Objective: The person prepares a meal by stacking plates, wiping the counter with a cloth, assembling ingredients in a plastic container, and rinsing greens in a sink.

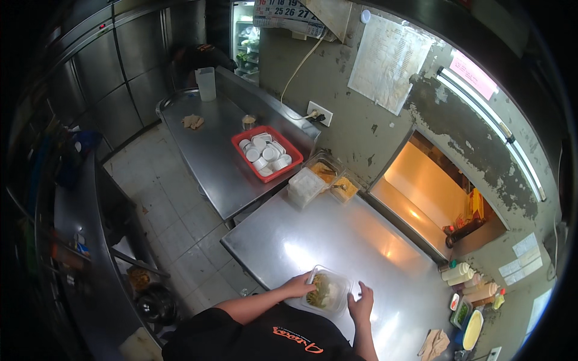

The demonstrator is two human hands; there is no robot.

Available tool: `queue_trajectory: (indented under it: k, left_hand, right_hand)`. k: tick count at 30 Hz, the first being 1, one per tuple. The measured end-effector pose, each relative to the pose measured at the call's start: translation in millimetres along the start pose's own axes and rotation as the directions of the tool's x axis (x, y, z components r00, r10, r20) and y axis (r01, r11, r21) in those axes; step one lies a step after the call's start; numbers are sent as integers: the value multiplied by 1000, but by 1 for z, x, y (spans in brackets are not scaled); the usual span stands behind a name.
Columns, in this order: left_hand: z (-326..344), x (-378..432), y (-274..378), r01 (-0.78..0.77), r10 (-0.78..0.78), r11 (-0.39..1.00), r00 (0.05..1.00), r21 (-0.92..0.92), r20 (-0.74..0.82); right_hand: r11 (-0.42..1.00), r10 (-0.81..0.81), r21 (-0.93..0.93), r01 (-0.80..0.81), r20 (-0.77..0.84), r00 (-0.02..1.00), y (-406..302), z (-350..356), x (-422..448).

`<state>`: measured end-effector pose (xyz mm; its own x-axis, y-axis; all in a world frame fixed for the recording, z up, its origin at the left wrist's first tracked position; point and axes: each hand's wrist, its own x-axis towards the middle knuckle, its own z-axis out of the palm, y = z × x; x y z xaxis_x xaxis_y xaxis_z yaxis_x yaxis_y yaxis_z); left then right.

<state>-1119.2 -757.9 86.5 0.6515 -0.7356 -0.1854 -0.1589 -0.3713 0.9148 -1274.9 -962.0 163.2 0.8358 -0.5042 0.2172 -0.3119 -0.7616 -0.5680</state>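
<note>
A clear plastic food container [329,309] sits on the steel worktable [289,248] right before me. Inside it are a white food, perhaps rice, and a green and yellow food [318,291] in strips. My left hand [298,286] grips the container's left side, with the thumb over the rim. On the opposite side, my right hand [361,303] has its fingers apart beside the rim. I cannot tell whether its thumb touches the plastic. Glare on the container hides whether a lid covers it.
A red basket [294,159] of white tubs stands on the adjoining steel table [203,149]. Plastic tubs [306,186] sit at the worktable's far end. Squeeze bottles [456,270] and a brown cloth [434,344] lie right. Another person [203,61] bends near the refrigerator.
</note>
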Motion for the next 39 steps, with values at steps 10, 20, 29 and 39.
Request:
queue_trajectory:
  k: [10,20,29,39]
  left_hand:
    - [-15,60,35,76,-226,883,934,-462,-278]
    - [1,53,-37,158,-256,937,918,-310,-303]
    - [-2,39,25,86,-83,995,995,55,-59]
    - [7,51,-21,175,-199,914,979,-365,-29]
  right_hand:
    - [471,637,664,-580,199,745,42,9,-52]
    - [921,356,0,-389,405,842,7,-48,-53]
    - [971,224,63,-232,109,968,19,-25,-13]
    - [794,507,294,-532,163,846,61,14,-51]
